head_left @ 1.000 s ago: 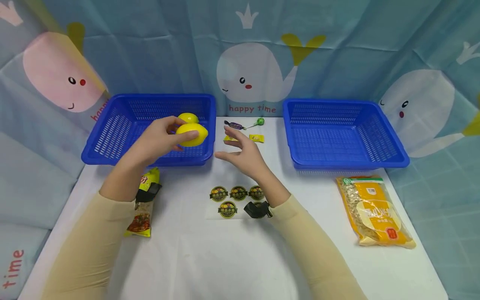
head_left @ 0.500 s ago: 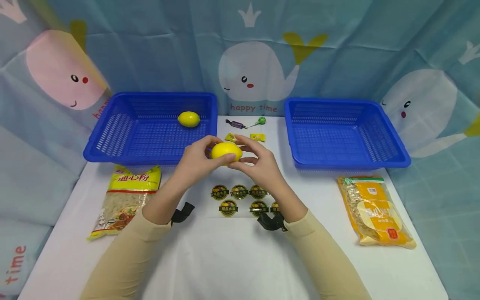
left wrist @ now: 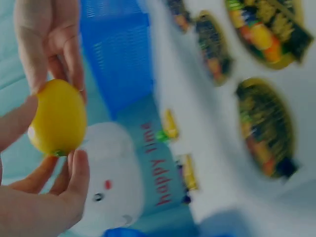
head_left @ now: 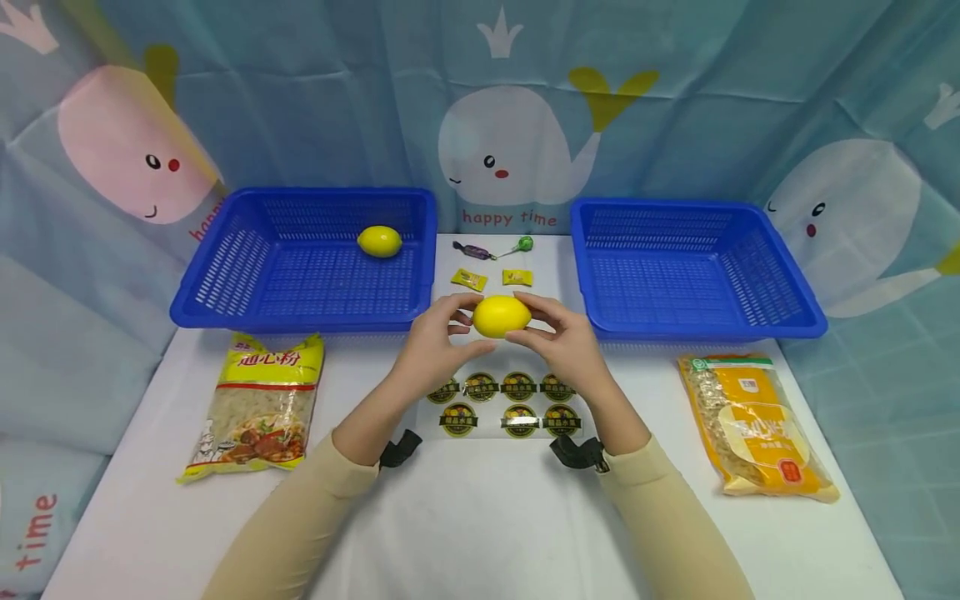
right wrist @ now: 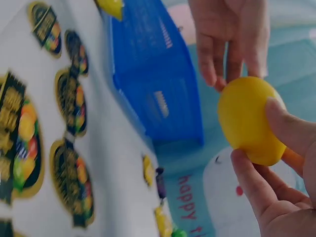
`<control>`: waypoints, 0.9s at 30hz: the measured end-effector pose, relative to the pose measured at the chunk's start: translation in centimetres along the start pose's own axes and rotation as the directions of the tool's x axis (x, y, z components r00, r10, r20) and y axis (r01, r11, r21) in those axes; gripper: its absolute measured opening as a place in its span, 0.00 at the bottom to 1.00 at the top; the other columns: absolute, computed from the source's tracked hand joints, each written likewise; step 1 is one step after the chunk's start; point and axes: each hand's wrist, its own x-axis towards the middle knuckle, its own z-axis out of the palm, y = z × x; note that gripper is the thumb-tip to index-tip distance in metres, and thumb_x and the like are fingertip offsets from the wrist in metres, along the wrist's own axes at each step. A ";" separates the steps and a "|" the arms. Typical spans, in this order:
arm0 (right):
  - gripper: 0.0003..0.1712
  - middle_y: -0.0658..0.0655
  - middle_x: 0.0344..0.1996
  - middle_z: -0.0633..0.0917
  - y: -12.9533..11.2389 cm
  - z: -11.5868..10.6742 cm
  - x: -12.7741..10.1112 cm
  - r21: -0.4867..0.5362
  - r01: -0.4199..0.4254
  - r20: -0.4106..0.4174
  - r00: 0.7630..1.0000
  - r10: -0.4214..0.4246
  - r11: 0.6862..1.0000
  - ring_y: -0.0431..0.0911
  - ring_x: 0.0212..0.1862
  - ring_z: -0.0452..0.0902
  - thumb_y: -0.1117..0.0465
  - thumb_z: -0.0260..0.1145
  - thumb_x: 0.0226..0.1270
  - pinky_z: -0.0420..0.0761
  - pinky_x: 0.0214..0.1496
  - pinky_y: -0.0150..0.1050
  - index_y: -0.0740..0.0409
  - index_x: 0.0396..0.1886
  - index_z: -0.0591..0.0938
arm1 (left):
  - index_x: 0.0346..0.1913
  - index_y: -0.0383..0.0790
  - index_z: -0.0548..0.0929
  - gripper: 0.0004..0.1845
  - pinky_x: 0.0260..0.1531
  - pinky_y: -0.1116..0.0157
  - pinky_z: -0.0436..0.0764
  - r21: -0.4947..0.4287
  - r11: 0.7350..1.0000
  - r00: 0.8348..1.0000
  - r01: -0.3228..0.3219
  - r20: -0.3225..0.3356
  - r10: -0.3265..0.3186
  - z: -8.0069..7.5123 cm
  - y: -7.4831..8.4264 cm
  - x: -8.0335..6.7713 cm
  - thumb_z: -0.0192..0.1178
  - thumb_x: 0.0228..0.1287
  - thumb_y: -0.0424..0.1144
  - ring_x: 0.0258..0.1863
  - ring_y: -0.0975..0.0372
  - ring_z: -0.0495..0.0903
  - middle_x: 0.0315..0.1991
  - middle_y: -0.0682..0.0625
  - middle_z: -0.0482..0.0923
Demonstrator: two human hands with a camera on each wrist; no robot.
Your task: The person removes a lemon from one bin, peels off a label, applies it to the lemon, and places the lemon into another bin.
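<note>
One lemon (head_left: 501, 317) is held up over the middle of the desk (head_left: 480, 517): my left hand (head_left: 435, 346) grips its left end, my right hand (head_left: 573, 342) its right. A sticker sheet (head_left: 498, 406) lies on the near side of it. Beyond, four sweets (head_left: 517, 277) sit between a far-left basket (head_left: 303, 323) with a second lemon (head_left: 380, 242) and a far-right basket (head_left: 705, 331). A yellow bag (head_left: 258, 408) lies left, an orange bag (head_left: 757, 425) right.

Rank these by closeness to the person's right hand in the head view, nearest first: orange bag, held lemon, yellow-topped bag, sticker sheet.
1. Held lemon: touching the right hand.
2. Sticker sheet: below the hand in the picture.
3. Orange bag: right side.
4. Yellow-topped bag: far left.
</note>
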 end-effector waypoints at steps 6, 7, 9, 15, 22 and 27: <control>0.34 0.53 0.60 0.84 1.6 -0.5 0.2 -0.098 -0.106 -0.029 0.994 0.104 0.990 0.49 0.62 0.80 0.54 0.78 0.59 0.81 0.62 0.46 0.51 0.66 0.80 | 0.67 0.40 0.75 0.31 0.63 0.60 0.78 -0.048 0.999 0.999 -0.024 -0.029 0.023 2.0 -2.3 1.4 0.72 0.61 0.35 0.62 0.55 0.76 0.62 0.47 0.76; 0.34 0.53 0.61 0.83 1.8 -0.5 0.3 -0.110 -0.124 -0.024 0.992 0.122 0.986 0.49 0.62 0.80 0.53 0.78 0.59 0.81 0.62 0.48 0.51 0.66 0.79 | 0.67 0.39 0.76 0.31 0.63 0.60 0.78 -0.045 0.999 0.999 -0.021 -0.029 0.020 2.3 -2.5 1.6 0.72 0.61 0.35 0.61 0.54 0.76 0.62 0.46 0.76; 0.35 0.54 0.62 0.82 2.1 -0.6 0.4 -0.144 -0.164 -0.011 0.986 0.164 0.976 0.51 0.62 0.80 0.51 0.77 0.60 0.81 0.61 0.49 0.50 0.67 0.79 | 0.66 0.38 0.76 0.31 0.61 0.61 0.79 -0.026 1.000 1.000 -0.009 -0.026 0.008 2.7 -2.8 1.9 0.73 0.60 0.36 0.60 0.54 0.77 0.61 0.45 0.77; 0.37 0.56 0.66 0.79 3.3 -0.6 1.0 -0.229 -0.222 0.034 0.971 0.235 0.948 0.55 0.62 0.81 0.51 0.77 0.60 0.82 0.61 0.50 0.51 0.69 0.77 | 0.65 0.38 0.77 0.30 0.59 0.63 0.81 0.060 0.998 0.999 0.037 -0.007 -0.037 3.4 -3.7 2.8 0.74 0.59 0.36 0.57 0.53 0.80 0.59 0.44 0.78; 0.36 0.57 0.67 0.78 4.9 -0.3 2.1 -0.228 -0.230 0.065 0.966 0.251 0.946 0.56 0.61 0.81 0.55 0.77 0.60 0.79 0.64 0.48 0.55 0.68 0.77 | 0.65 0.39 0.77 0.31 0.56 0.63 0.82 0.100 0.989 0.994 0.104 0.027 -0.108 3.6 -5.0 4.1 0.74 0.59 0.37 0.55 0.53 0.82 0.58 0.43 0.79; 0.35 0.58 0.65 0.80 5.9 -0.1 2.6 -0.244 -0.238 0.080 0.961 0.264 0.940 0.55 0.60 0.81 0.55 0.77 0.61 0.79 0.65 0.48 0.56 0.67 0.78 | 0.64 0.39 0.77 0.29 0.55 0.61 0.83 0.103 0.982 0.984 0.156 0.071 -0.163 3.6 -5.8 5.0 0.74 0.59 0.37 0.53 0.53 0.83 0.56 0.43 0.81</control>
